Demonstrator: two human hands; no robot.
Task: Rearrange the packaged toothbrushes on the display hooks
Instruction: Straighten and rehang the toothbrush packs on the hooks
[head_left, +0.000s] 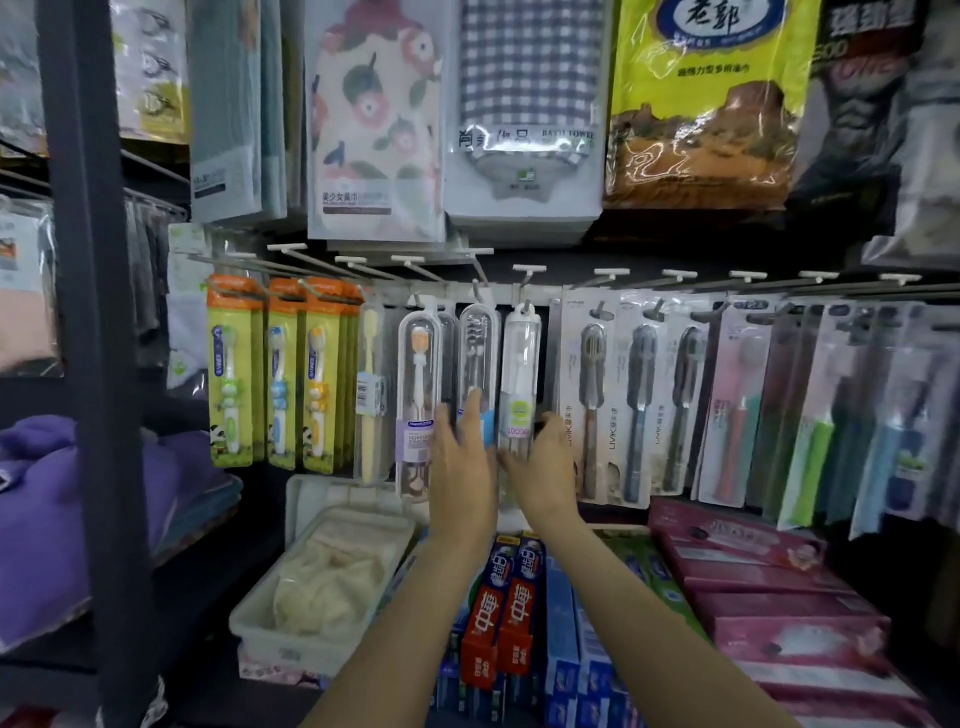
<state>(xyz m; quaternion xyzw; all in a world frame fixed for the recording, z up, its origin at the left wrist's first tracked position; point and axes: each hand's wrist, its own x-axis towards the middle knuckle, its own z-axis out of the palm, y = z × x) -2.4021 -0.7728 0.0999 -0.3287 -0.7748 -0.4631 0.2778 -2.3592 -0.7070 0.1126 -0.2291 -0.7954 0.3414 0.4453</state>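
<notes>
Packaged toothbrushes hang in a row from metal display hooks (529, 270). At the centre are three clear tube cases: one with an orange brush (418, 364), a middle case (477, 348) and a white-brush case (521, 364). My left hand (462, 452) lies with straight fingers against the lower part of the middle case. My right hand (540, 462) grips the bottom of the white-brush case, thumb in front. Children's brushes in orange-topped cards (280, 374) hang at the left, and flat white cards with dark brushes (634, 405) at the right.
Packaged towels (524, 119) hang above the hooks. Below stand toothpaste boxes (511, 608), pink boxes (769, 587) and a white tray of cloths (322, 571). A dark shelf post (98, 364) rises at the left beside purple folded fabric (36, 519).
</notes>
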